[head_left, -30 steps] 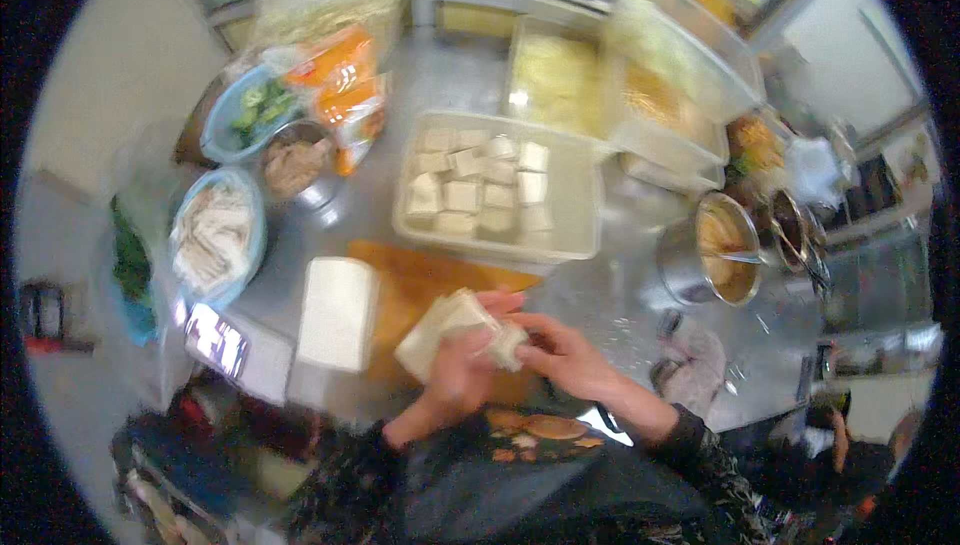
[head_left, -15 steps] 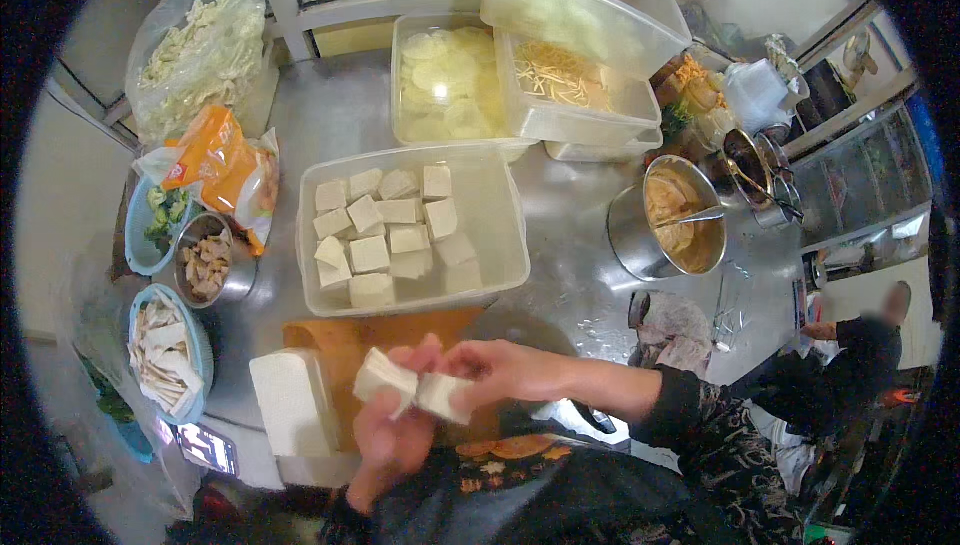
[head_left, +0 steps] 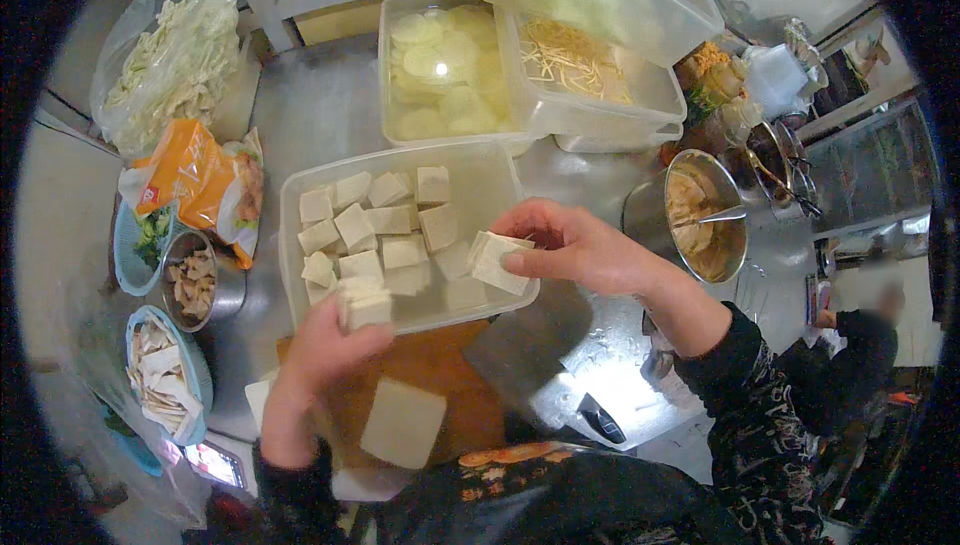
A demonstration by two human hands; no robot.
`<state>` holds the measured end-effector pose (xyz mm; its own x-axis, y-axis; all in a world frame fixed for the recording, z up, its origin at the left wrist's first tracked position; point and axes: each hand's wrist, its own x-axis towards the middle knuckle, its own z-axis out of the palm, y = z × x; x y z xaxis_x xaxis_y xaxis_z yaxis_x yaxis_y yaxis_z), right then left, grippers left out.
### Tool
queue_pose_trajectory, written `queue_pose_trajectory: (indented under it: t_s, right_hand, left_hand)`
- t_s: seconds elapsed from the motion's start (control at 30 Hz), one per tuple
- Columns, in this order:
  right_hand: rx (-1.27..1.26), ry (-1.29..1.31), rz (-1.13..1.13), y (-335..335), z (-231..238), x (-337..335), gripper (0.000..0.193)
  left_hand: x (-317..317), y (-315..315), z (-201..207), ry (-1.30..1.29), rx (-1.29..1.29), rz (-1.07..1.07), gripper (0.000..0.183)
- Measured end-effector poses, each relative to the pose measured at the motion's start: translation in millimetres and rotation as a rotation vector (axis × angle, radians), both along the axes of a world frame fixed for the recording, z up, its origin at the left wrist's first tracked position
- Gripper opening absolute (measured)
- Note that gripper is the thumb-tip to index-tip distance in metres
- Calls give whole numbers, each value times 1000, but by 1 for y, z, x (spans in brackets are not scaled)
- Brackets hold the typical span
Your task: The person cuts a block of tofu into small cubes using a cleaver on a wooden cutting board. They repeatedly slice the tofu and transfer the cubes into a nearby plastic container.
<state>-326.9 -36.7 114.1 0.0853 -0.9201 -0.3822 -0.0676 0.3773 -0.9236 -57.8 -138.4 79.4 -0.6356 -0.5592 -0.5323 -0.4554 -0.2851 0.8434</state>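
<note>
My right hand [head_left: 560,250] pinches a small stack of white tofu slices [head_left: 497,263] over the right side of a clear plastic container [head_left: 290,215]. Closed round another piece of tofu [head_left: 365,307], my left hand [head_left: 325,350] is at the container's near-left rim. Several tofu blocks [head_left: 386,220] stand in loose rows inside the container, mostly toward its left and middle. On the brown cutting board [head_left: 462,370] below lies a flat white tofu slab [head_left: 403,423], and the edge of another white piece [head_left: 258,400] shows beside my left forearm.
Tubs of pale round slices [head_left: 445,65] and shreds [head_left: 570,65] stand behind. At left are a bagged white vegetable [head_left: 180,70], an orange bag [head_left: 200,185], a metal bowl [head_left: 205,280] and blue baskets. A metal pot [head_left: 640,210] and black handle [head_left: 602,418] are at right.
My hands have separated and moved forward from above the board to the container, each with tofu in it. The slab on the board has come into view.
</note>
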Motion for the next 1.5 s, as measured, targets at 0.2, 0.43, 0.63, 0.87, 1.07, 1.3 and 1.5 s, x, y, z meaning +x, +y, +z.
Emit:
queue_pose_trajectory:
  t_s: [0.2,0.43,0.63,0.87,1.07,1.3,1.5]
  right_hand:
    - [-17,4,12,3,-8,-7,32]
    - [-39,-120,-31,18,-19,-14,32]
    - [-62,-148,-3,21,-27,-16,33]
    - [-46,-158,-5,24,-27,-16,34]
    - [-55,-146,9,21,-30,-13,34]
    - [-82,-53,75,11,-29,-3,32]
    - [-162,116,198,-14,-44,15,31]
  left_hand:
    - [-40,-35,-11,-26,-433,-582,51]
    - [-55,-53,-7,-166,-347,-952,36]
    - [-68,-40,-16,-359,-490,-1076,27]
    - [-60,-26,-27,-287,-726,-866,14]
    - [-64,-23,-30,-265,-1100,-965,12]
    - [-68,-20,-24,-269,-1180,-821,11]
    - [-39,-28,45,-68,-836,-169,7]
